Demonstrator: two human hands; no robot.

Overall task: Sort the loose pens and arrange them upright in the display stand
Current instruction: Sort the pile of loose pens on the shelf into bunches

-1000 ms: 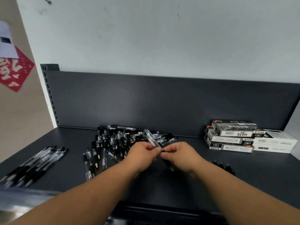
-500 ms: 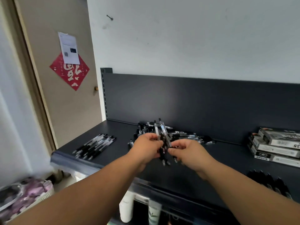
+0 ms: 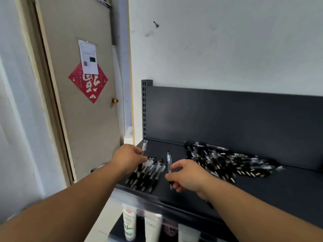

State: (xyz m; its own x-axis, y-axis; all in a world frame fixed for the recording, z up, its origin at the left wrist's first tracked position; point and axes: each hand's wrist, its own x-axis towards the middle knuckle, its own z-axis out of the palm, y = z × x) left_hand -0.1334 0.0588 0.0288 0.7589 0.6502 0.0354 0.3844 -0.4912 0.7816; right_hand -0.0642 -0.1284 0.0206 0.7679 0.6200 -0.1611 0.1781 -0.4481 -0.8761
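A large loose pile of black-and-clear pens [image 3: 227, 163] lies on the dark shelf [image 3: 262, 187] against its back panel. At the shelf's left end a smaller row of sorted pens [image 3: 148, 173] lies side by side. My left hand [image 3: 128, 158] hovers over that row and pinches one pen [image 3: 144, 146] whose clear end sticks up past my fingers. Just right of the row, my right hand [image 3: 187, 174] grips another pen [image 3: 168, 161], held nearly upright. No display stand is in view.
The shelf's front edge [image 3: 157, 198] runs below my hands, with several white tubes [image 3: 130, 224] on the level under it. A door [image 3: 83, 102] with a red paper decoration stands to the left, beyond the shelf's end.
My view and both hands have swung left from the big pile to the sorted row. The hands, close together before on a few pens, are now apart with one pen each.
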